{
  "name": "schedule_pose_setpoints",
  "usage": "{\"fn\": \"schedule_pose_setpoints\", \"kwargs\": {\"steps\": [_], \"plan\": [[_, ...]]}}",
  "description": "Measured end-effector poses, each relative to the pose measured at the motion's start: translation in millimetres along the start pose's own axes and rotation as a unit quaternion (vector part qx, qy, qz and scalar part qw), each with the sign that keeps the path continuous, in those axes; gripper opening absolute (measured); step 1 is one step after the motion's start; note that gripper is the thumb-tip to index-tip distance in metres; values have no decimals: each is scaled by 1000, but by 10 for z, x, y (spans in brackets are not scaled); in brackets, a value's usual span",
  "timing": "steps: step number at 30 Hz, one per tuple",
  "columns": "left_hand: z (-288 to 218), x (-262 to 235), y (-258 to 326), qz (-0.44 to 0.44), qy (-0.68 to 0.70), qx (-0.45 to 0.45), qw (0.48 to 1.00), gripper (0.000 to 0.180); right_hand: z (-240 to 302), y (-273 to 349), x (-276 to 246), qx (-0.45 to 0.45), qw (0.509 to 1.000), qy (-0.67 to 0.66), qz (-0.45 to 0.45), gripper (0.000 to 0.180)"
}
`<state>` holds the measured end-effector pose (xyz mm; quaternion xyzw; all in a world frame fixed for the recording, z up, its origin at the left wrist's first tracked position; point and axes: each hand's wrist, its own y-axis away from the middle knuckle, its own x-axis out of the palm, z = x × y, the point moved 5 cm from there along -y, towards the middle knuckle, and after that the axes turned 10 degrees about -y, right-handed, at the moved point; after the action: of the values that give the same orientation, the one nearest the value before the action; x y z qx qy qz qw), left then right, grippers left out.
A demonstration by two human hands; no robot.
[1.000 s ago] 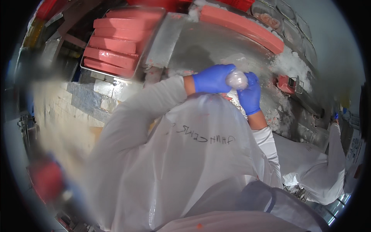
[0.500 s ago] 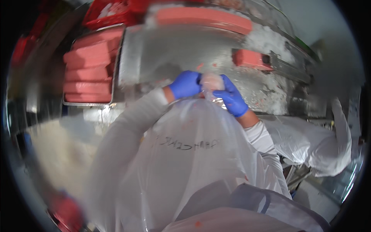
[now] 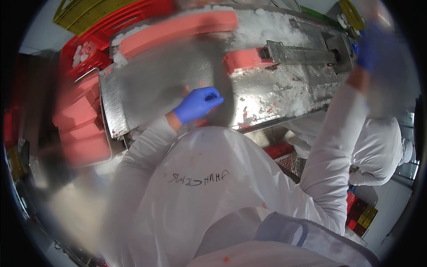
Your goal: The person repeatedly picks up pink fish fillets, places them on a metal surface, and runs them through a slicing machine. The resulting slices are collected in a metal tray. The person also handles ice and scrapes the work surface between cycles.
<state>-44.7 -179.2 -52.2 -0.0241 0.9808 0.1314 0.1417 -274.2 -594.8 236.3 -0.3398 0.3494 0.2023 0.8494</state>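
My left hand (image 3: 198, 104), in a blue glove, hovers over the near edge of the steel table (image 3: 169, 71). Its fingers are curled inward, and nothing shows in them. My right arm reaches far out to the upper right. The right hand (image 3: 372, 51), gloved in blue too, is smeared by motion, with a pale blurred shape above it; what it holds, if anything, cannot be made out. A pink block (image 3: 244, 59) lies against a metal slide fixture (image 3: 298, 54) between my hands. A long pink bar (image 3: 180, 32) rests along the table's far side.
On the left, a metal tray (image 3: 108, 152) holds several pink blocks (image 3: 82, 120). Red crates (image 3: 126, 22) and a yellow crate (image 3: 91, 14) stand at the back left. Crushed ice (image 3: 271, 29) covers parts of the table. A person in white (image 3: 378, 149) is at the right.
My hands have parted: the right swung far out to the upper right, the left stayed near the table edge. The translucent pale bundle between them is gone from there. The view has turned right.
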Motion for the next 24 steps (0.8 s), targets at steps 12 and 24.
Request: {"fn": "schedule_pose_setpoints", "kwargs": {"steps": [12,24], "plan": [[70,-54,-1404,7,-104,-33,994,25,-1689,2295,2976,491,646,-561,167,35],[508,21,-3589,44,-115,-147,981,65,-1906,2485,3084,534,462,-697,122,52]]}}
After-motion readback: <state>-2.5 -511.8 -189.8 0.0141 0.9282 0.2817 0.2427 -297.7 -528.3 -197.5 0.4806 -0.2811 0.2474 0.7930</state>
